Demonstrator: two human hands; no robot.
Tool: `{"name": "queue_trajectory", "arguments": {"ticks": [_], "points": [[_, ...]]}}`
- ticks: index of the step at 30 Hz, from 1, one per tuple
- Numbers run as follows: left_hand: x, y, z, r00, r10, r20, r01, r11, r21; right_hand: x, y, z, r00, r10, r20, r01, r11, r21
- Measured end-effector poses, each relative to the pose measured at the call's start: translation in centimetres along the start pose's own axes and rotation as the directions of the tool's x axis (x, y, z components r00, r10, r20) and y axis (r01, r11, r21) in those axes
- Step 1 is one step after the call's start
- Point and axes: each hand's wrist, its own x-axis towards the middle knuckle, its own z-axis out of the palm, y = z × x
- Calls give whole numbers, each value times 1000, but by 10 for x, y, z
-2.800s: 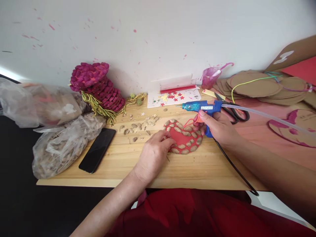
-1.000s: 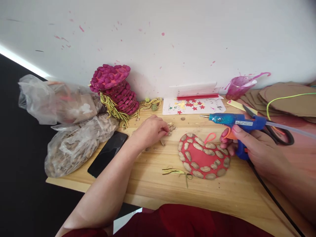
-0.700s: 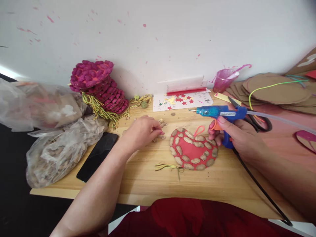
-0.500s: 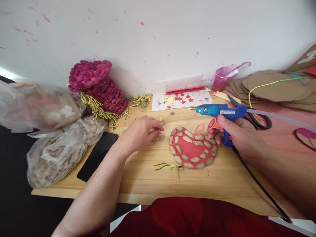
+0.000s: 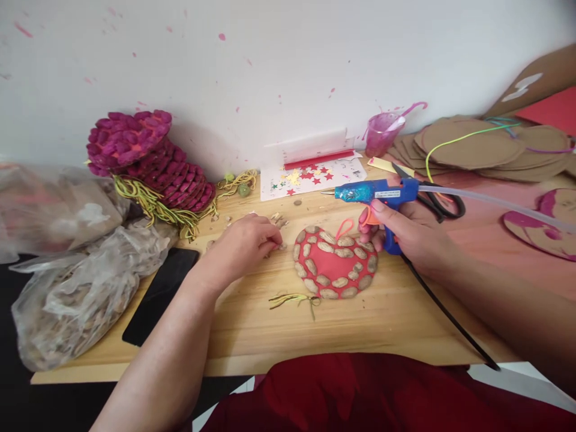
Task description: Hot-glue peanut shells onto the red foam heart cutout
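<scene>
My right hand (image 5: 400, 228) is wrapped round a blue hot glue gun (image 5: 382, 191), with fingers at its orange trigger and the nozzle pointing left. A clear glue stick (image 5: 486, 204) runs out of its back. Below the nozzle lies a red heart-shaped piece (image 5: 330, 267) with peanuts in the shell stuck along its rim and inside, an orange loop on top and a yellow-green tassel (image 5: 292, 300) at lower left. My left hand (image 5: 252, 240) is closed low over the wood, left of the heart, among loose peanut shells (image 5: 279, 221). Whatever its fingertips pinch is hidden.
Plastic bags (image 5: 81, 288) and a black phone (image 5: 159, 297) lie on the left, near a stack of magenta peanut-covered pieces (image 5: 153, 162). Behind are paper with star cutouts (image 5: 310, 177) and a pink cup (image 5: 380, 135). Black scissors (image 5: 443, 204) and cardboard cutouts (image 5: 468, 147) lie right.
The view has turned a little to the right. My left fingers have drawn together more among the shells. The glue gun stays in my right hand above the heart.
</scene>
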Motion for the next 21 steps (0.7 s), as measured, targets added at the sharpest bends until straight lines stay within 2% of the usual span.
{"name": "queue_trajectory", "arguments": {"ticks": [6,10,13,17,21], "points": [[0,-2,-1,997,73,-24,-72,997,28,0,-4,0,999,20,31,-19,1000,-19],[-3,-1,-3,984,115,-139,-119,993,-17,0,-4,0,999,25,33,-26,1000,17],[-4,10,-3,967,138,-214,-168,977,-128,1,-4,0,999,46,18,-46,998,30],[-3,33,1,952,187,-242,-244,941,-232,1,-4,0,998,53,14,-54,998,30],[-1,47,1,957,151,-247,-228,920,-320,-1,-3,-2,999,22,32,-24,999,46]]}}
